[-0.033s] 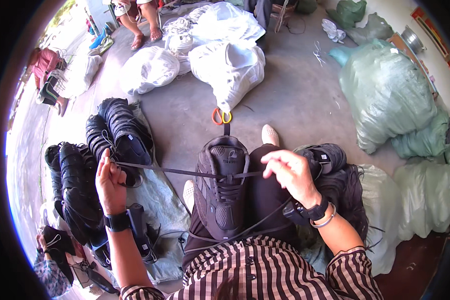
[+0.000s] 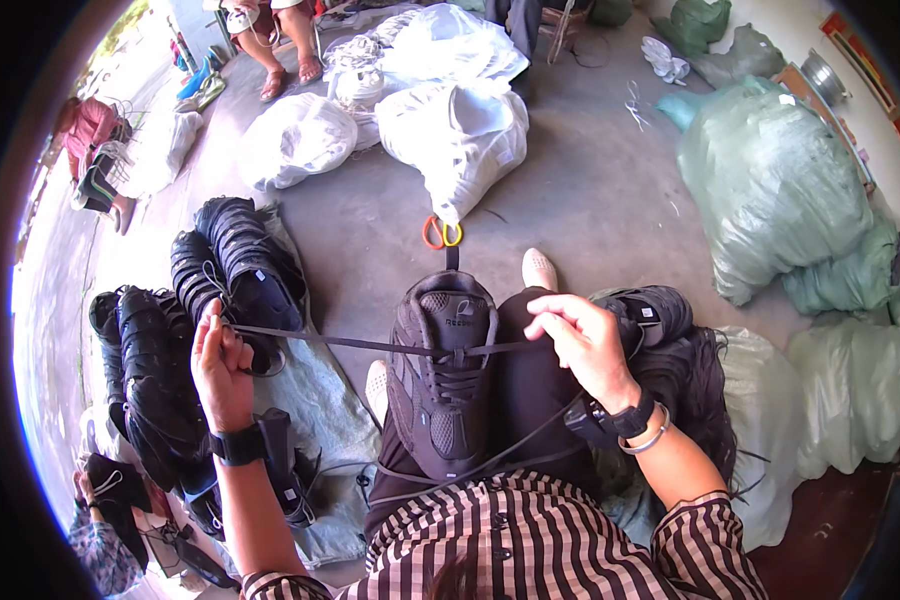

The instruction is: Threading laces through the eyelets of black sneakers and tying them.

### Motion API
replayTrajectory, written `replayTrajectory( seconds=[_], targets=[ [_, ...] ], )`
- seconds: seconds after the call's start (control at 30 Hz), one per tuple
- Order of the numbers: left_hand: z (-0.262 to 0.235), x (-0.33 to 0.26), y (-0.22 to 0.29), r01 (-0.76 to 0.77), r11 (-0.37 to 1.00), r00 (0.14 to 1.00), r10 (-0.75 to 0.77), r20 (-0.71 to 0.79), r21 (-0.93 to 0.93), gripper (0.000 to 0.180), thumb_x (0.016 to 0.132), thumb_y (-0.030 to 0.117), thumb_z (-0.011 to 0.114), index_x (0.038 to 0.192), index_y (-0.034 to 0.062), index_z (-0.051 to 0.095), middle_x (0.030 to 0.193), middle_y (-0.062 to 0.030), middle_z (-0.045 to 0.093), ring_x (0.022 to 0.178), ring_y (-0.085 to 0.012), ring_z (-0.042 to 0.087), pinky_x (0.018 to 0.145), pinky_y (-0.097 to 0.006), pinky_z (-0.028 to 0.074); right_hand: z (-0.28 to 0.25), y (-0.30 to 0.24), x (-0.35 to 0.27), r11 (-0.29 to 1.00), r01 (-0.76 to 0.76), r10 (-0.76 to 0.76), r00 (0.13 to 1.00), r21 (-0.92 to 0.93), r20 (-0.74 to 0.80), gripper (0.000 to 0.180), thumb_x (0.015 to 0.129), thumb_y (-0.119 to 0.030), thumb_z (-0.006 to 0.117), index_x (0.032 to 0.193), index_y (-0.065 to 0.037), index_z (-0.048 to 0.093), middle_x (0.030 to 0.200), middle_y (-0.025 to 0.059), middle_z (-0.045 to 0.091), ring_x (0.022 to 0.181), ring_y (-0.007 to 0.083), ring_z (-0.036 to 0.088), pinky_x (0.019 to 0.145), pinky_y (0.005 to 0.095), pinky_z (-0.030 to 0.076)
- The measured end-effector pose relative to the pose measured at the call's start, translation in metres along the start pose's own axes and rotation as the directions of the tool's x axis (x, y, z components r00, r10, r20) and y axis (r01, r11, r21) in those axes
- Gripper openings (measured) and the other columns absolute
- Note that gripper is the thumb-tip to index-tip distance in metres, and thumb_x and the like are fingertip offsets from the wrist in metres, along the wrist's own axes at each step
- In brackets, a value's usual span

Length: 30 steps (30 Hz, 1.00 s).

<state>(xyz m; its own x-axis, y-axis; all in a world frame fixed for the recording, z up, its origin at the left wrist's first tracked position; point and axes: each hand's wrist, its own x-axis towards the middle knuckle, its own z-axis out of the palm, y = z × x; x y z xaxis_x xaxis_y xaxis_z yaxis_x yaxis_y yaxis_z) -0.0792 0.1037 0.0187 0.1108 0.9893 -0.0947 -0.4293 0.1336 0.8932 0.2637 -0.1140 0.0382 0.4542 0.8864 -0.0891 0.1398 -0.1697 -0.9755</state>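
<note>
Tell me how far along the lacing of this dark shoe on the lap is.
Done: rows of black shoes lie stacked at the left. In hand: the left hand and right hand pull a lace taut through the lowest eyelets of the dark shoe. Left: the upper eyelets look unlaced.

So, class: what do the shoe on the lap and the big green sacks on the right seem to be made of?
Shoe: probably dark synthetic mesh with matte panels; the toe shows a woven grain. Green sacks: apparently thin translucent plastic film, glossy and crinkled, with paler contents showing through.
</note>
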Motion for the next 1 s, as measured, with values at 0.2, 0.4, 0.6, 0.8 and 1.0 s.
replayTrajectory(
  seconds=[0.2,0.4,0.6,0.8,1.0],
  targets=[
    [0.020,-0.008,0.002,-0.027,0.992,0.998,0.020,0.059,0.126,0.020,0.096,0.011,0.048,0.111,0.0050,0.059,0.060,0.0071,0.037,0.047,-0.0021,0.027,0.044,-0.019,0.023,0.015,0.010,-0.009,0.893,0.248,-0.167,0.958,-0.375,0.235,0.011,0.082,-0.011,0.065,0.084,-0.001,0.062,0.075,0.0127,0.062,0.063,0.0204,0.060,0.059,0.0309,0.046],
    [-0.029,-0.010,-0.038,-0.038,0.876,0.999,0.025,0.035,0.481,0.015,0.092,0.011,0.052,0.102,0.0057,0.062,0.062,0.0073,0.043,0.049,-0.0012,0.033,0.043,-0.018,0.026,-0.019,0.018,-0.037,0.977,-0.113,0.171,0.919,-0.180,0.355,0.013,0.082,-0.011,0.066,0.079,0.001,0.065,0.064,0.0022,0.061,0.053,0.0071,0.053,0.051,0.0218,0.042],
    [-0.033,-0.040,-0.084,-0.042,0.481,0.936,-0.289,0.203,0.876,0.021,0.093,0.004,0.047,0.111,0.0034,0.057,0.086,-0.0074,0.065,0.069,-0.0092,0.055,0.068,-0.025,0.046,-0.091,0.084,-0.052,0.910,-0.415,0.408,0.889,0.011,-0.209,0.021,0.090,-0.011,0.054,0.103,0.002,0.063,0.076,0.0080,0.066,0.047,0.0059,0.048,0.042,0.0192,0.039],
    [0.055,-0.058,-0.061,-0.328,0.656,0.880,-0.048,0.472,0.680,0.043,0.094,0.001,0.043,0.136,0.0076,0.035,0.094,-0.0101,0.067,0.082,-0.0148,0.061,0.079,-0.029,0.048,-0.034,0.029,-0.018,1.000,-0.016,0.016,0.998,0.007,-0.067,0.029,0.090,0.000,0.049,0.118,0.002,0.053,0.086,0.0104,0.068,0.069,0.0118,0.063,0.062,0.0231,0.051],
    [0.094,-0.077,-0.069,-0.023,0.931,0.877,-0.156,0.454,0.365,0.012,0.098,0.010,0.044,0.106,0.0021,0.050,0.094,-0.0104,0.065,0.082,-0.0130,0.060,0.077,-0.028,0.048,0.022,0.019,-0.008,0.980,0.155,-0.140,0.983,-0.123,0.119,0.003,0.088,-0.001,0.056,0.091,0.000,0.055,0.075,0.0095,0.065,0.069,0.0123,0.065,0.061,0.0249,0.051]
  ],
)
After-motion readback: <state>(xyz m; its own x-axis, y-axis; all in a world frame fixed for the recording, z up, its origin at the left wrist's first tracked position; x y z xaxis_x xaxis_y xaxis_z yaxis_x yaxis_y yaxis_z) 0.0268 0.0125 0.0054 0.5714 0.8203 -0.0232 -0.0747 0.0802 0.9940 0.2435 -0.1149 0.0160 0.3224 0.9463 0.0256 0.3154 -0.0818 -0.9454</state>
